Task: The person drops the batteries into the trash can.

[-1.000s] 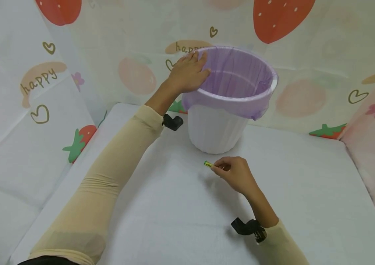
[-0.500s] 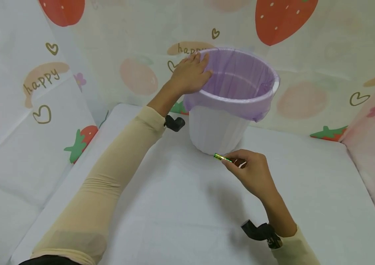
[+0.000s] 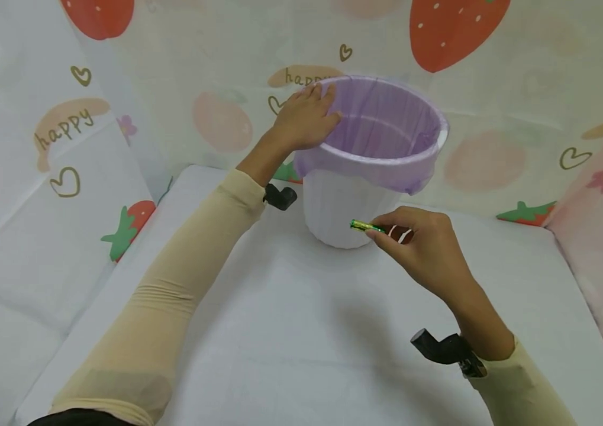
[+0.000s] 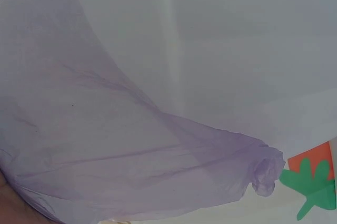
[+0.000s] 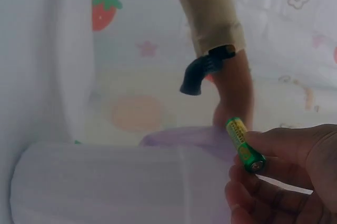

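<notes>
A small green and yellow battery [image 3: 366,226] is pinched between the thumb and fingers of my right hand [image 3: 429,248], held up in front of the bin's lower wall in the head view. Up close in the right wrist view, the battery [image 5: 244,145] shows its metal end. A white ribbed trash bin [image 3: 341,207] stands upright, lined with a purple plastic bag [image 3: 376,168] folded down over the rim. My left hand [image 3: 306,121] rests on the bin's left rim with its fingers extended. The bag's overhang [image 4: 131,155] fills much of the left wrist view.
The bin stands toward the back of a white-covered table [image 3: 290,331]. Behind it rises a backdrop [image 3: 200,71] printed with strawberries and hearts; side panels flank the table. Dark wrist cameras [image 3: 442,348] sit on both forearms.
My right hand has risen and moved to the right and forward with the battery, from the table before the bin to its lower wall. The left hand stays on the rim.
</notes>
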Available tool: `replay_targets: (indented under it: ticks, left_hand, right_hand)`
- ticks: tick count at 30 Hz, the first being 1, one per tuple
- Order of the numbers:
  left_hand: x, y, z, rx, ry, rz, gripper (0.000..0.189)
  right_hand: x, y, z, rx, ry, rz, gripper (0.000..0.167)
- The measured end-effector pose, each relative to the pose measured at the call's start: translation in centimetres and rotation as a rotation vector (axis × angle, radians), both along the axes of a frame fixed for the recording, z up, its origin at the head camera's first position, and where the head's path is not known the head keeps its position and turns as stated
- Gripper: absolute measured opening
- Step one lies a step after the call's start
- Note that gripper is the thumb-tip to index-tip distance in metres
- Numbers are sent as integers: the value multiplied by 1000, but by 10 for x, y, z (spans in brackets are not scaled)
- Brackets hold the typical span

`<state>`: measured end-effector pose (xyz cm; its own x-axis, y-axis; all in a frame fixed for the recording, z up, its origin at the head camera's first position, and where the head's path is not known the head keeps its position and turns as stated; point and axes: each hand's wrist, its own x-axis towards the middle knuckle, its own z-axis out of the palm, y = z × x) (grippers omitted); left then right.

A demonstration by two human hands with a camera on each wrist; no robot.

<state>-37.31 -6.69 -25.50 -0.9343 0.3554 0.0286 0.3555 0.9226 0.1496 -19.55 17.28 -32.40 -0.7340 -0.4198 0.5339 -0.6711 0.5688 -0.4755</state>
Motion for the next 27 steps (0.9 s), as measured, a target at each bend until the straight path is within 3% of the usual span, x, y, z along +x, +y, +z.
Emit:
replay_targets:
  ticks: [6,14,27]
  left_hand:
    - [0,1,1,4,-6,-4,69]
    - [2,-1,1,8,-3,-2,69]
    - [-2,-4,-1,0,1,-5,68]
  right_hand:
    - [-4,-2,29,27,61,27,9]
    - [-18,-4,60,63,58,60,7]
    - [-49,-7,112,92,3,-48,10]
